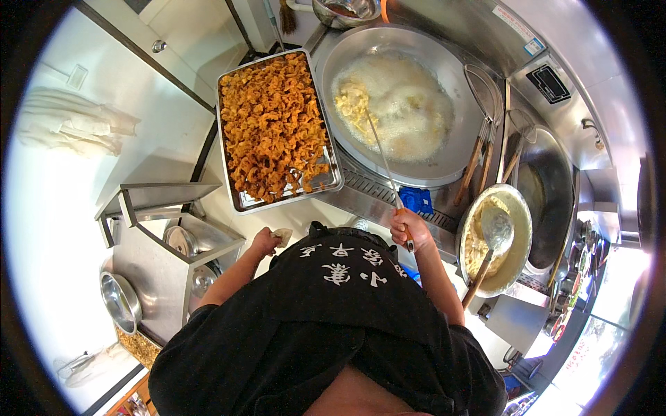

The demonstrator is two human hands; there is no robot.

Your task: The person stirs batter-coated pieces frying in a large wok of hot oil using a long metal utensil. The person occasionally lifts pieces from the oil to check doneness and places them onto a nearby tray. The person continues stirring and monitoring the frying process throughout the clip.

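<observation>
My right hand [411,229] grips the orange handle of a long-shafted metal cooking utensil [384,155]. Its far end reaches into a wide metal wok [463,122] of foaming oil [406,104] and is lost among pale yellow battered pieces [352,99] at the left. Low beside my body, my left hand [266,243] holds a crumpled off-white cloth [281,237]. Left of the wok, a rectangular metal tray [281,204] carries a heap of orange-brown fried pieces [270,125]. On the right, a large basin [523,218] contains pale battered food, with a wooden-handled ladle [497,229] resting in it.
Two wire skimmers [484,122] lean on the wok's right rim. A blue cloth or packet [416,200] lies on the slotted counter edge [369,186]. Farther right is a dark second wok [546,192]. A metal cart [156,275] stands left, near a steel bowl [120,301].
</observation>
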